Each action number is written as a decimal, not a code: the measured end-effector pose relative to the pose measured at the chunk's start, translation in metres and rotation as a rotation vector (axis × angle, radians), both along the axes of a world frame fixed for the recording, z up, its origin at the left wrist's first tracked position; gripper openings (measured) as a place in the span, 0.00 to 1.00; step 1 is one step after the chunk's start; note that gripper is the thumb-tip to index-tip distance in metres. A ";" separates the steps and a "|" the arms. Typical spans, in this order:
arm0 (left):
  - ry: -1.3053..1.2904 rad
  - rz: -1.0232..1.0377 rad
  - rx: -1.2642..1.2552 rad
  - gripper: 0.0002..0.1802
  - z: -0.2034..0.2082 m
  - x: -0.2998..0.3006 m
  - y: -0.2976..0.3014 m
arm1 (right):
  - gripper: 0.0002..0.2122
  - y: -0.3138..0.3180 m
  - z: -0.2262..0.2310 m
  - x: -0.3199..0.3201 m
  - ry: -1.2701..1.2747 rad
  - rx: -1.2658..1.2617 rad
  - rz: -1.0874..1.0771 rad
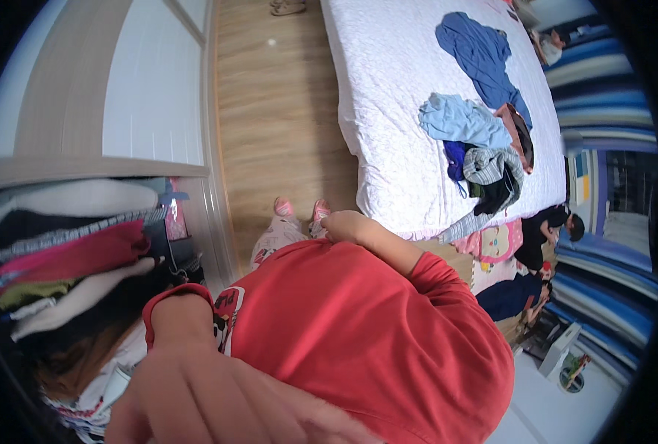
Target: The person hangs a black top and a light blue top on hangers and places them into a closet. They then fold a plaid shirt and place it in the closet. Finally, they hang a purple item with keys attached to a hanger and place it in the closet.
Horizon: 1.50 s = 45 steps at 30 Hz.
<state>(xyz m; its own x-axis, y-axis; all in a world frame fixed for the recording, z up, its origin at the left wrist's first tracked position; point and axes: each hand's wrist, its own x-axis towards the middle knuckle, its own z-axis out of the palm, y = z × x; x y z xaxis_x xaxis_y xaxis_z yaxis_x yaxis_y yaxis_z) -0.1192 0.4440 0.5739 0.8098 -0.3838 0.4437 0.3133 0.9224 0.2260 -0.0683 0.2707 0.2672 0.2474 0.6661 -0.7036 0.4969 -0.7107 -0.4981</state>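
Observation:
My left hand [203,396] is raised close to the camera, large and blurred at the bottom left, its back showing and a red cuff around the wrist. Its fingertips run out past the lower edge, so what they touch is hidden. My right arm bends across the front of my red shirt [366,333]. At its end my right hand [336,223] rests near my waist, beside the patterned trousers [276,238]; its fingers are too small and covered to read. Nothing held can be seen in either hand.
An open wardrobe [188,172] with stacked clothes [85,259] stands at left. A bed with a white cover [388,96] fills the upper right, bearing a dark blue garment [484,59], a light blue one [462,122] and other clothes. Two people [540,233] are at the right by striped curtains [603,111].

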 end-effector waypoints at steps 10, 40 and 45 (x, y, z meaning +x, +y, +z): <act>-0.025 -0.613 0.011 0.14 -0.041 0.148 -0.051 | 0.13 -0.105 -0.041 0.048 -0.049 0.251 -0.865; 1.575 0.051 1.207 0.05 -0.396 0.216 -0.116 | 0.32 -0.662 -0.288 0.288 -0.234 0.528 -2.717; 1.624 0.078 1.322 0.04 -0.390 0.208 -0.124 | 0.13 -0.674 -0.302 0.310 -0.209 0.510 -2.779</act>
<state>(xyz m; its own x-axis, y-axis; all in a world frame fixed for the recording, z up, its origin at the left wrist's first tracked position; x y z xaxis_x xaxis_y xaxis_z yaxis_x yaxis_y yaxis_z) 0.0886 0.3196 0.1840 0.1223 0.2437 -0.9621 0.8369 0.4958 0.2319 0.2412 -0.4037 -0.0349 0.2196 -0.7688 -0.6006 -0.4524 0.4652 -0.7609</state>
